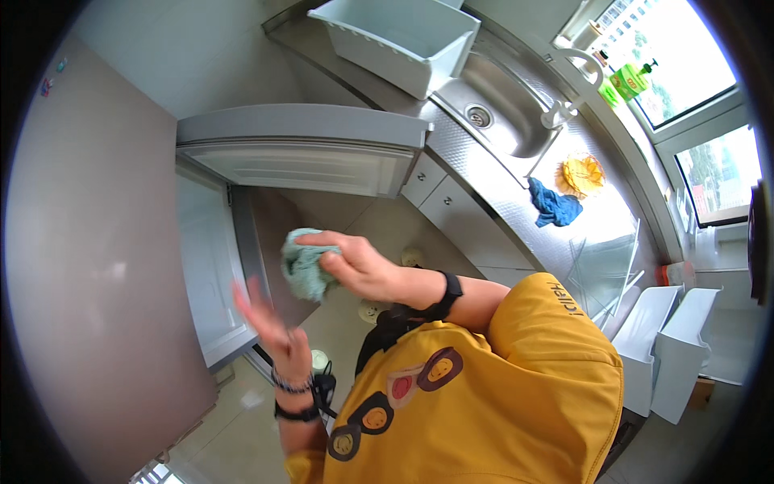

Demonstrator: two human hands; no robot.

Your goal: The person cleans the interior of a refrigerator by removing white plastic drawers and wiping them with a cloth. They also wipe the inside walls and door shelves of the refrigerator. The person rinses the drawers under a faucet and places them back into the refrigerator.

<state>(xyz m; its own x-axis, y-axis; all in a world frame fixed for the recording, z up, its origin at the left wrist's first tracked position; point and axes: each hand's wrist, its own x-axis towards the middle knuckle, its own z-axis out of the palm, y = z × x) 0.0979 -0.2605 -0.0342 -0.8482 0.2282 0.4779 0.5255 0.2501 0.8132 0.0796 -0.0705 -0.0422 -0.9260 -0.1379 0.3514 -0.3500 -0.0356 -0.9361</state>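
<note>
My right hand (363, 266) grips a crumpled pale green cloth (305, 266) between thumb and fingers, in front of my body. To its lower left, my left hand (275, 330) is raised with nothing in it; its extended fingers are blurred by motion. The fingertips lie in front of the white inner side of an open refrigerator door (211, 266), and I cannot tell whether they touch it. Beyond both hands, a second open door panel (302, 166) with a grey edge stands out towards the counter.
A large white bin (393, 42) stands beside the steel sink (514, 115). On the counter lie a blue cloth (553, 206), an orange-yellow scrubber (582, 175) and glass panels (604, 266). White drawers (683, 345) stand at right. A large brownish refrigerator panel (103, 272) fills the left.
</note>
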